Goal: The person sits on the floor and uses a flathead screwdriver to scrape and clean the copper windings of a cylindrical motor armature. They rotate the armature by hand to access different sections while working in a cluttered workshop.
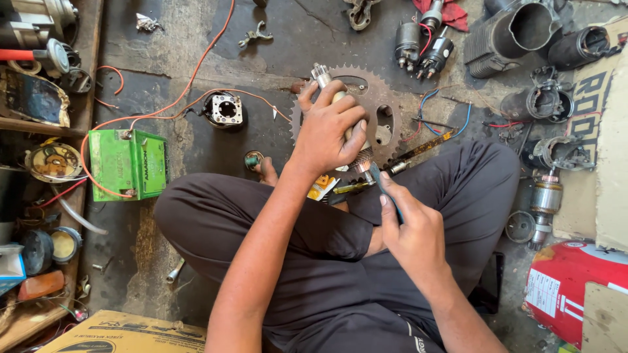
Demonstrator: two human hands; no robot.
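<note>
Head view: our left hand (330, 131) wrapped around grey metal starter armature shaft (323, 76), over toothed steel sprocket (379, 111) at 12 o'clock. Our right hand (409, 225) pinching thin blue-handled tool (383, 185) against shaft's lower end. Risk: tool slips, nicks our fingers.

A cylindrical motor armature with a steel shaft and a copper-coloured end (340, 117) stands steeply tilted, shaft end away from the person, above a rusty toothed sprocket. A thin dark blue-grey blade tool (386, 189) points at its lower, copper-coloured end.
</note>
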